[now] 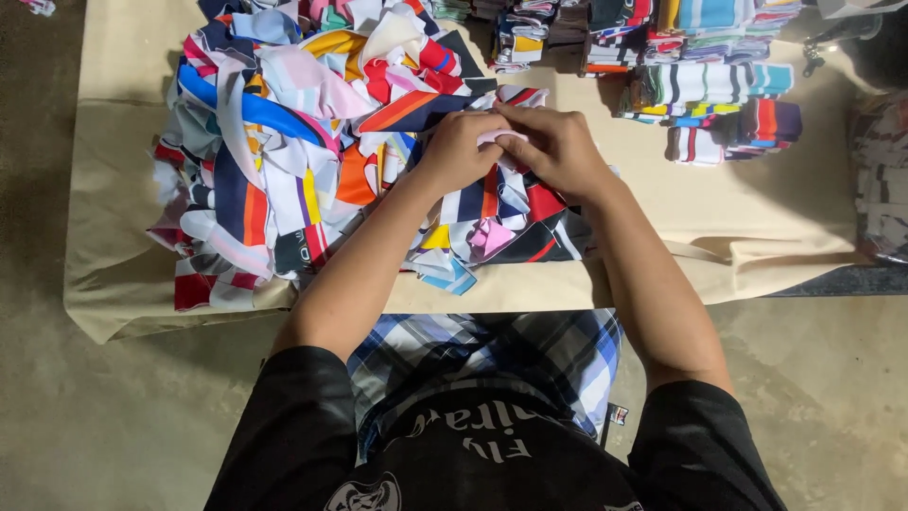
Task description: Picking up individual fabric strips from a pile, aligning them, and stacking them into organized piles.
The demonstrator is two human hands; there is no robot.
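Observation:
A big loose heap of multicoloured fabric pieces (303,142) lies on a beige cloth (123,161) spread over the floor. My left hand (457,149) and my right hand (558,147) meet over the heap's right side. Together they pinch a small pale pink fabric piece (498,137) between their fingertips. Under the hands lie more scraps in red, black, white and yellow (511,227).
Neat stacks of folded striped fabric (705,90) stand at the far right of the beige cloth, with more stacks (530,33) along the back. A patterned bundle (880,180) sits at the right edge. Bare concrete floor (95,416) surrounds the cloth. My checked shorts (492,350) are below.

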